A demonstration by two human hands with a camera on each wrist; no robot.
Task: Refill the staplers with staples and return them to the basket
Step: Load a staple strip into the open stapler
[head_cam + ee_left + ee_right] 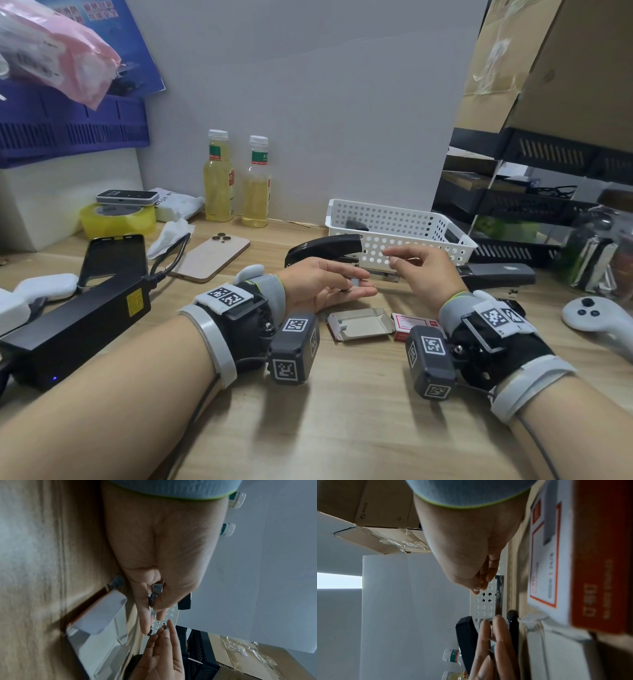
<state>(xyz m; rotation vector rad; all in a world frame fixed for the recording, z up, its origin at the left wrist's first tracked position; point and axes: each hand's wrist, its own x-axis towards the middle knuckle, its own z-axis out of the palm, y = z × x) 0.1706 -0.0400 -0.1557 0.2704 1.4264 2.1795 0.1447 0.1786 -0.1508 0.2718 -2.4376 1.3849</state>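
My left hand lies palm up over the desk and pinches a short grey strip of staples between thumb and fingers. The right hand hovers just right of it with thumb and forefinger drawn close; whether they hold anything does not show. Behind both hands a black stapler lies with its top swung up and its metal channel bared. A second, dark grey stapler lies closed to the right. The white perforated basket stands behind them with a dark object inside.
An empty cardboard tray and a red-and-white staple box lie just in front of the hands. A phone, two bottles, a black power brick and a white controller ring the work spot.
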